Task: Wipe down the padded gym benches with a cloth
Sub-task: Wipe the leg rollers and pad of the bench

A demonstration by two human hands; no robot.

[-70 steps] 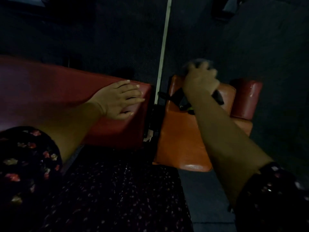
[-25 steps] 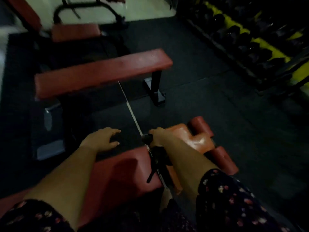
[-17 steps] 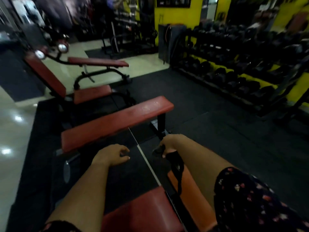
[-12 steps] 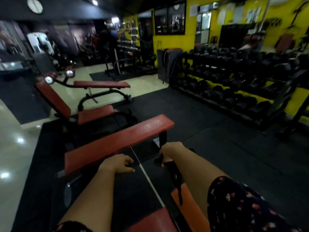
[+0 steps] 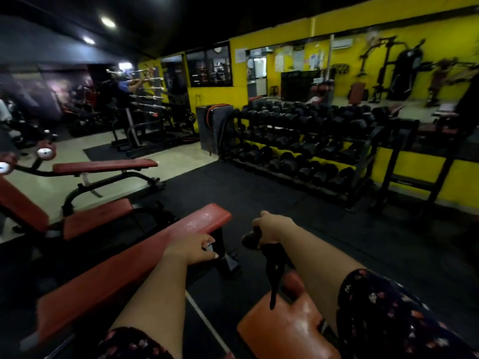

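My right hand (image 5: 269,229) grips a dark cloth (image 5: 272,265) that hangs down from the fist over an orange padded bench end (image 5: 285,330) at the bottom. My left hand (image 5: 194,248) floats with loosely curled fingers and holds nothing, in front of a long red flat bench (image 5: 124,265) that runs from lower left to the centre. Two more red padded benches stand further left, an incline bench (image 5: 96,218) and a flat one (image 5: 103,165).
A dumbbell rack (image 5: 298,143) lines the yellow wall on the right. Black rubber flooring (image 5: 311,229) lies between the benches and the rack. A person stands by a barbell rack (image 5: 147,99) at the far left back. A white floor line (image 5: 204,325) runs between my arms.
My head has lifted from the bench pads to the room. Both hands came off the near bench and are held out in front; the cloth stays in my right hand.
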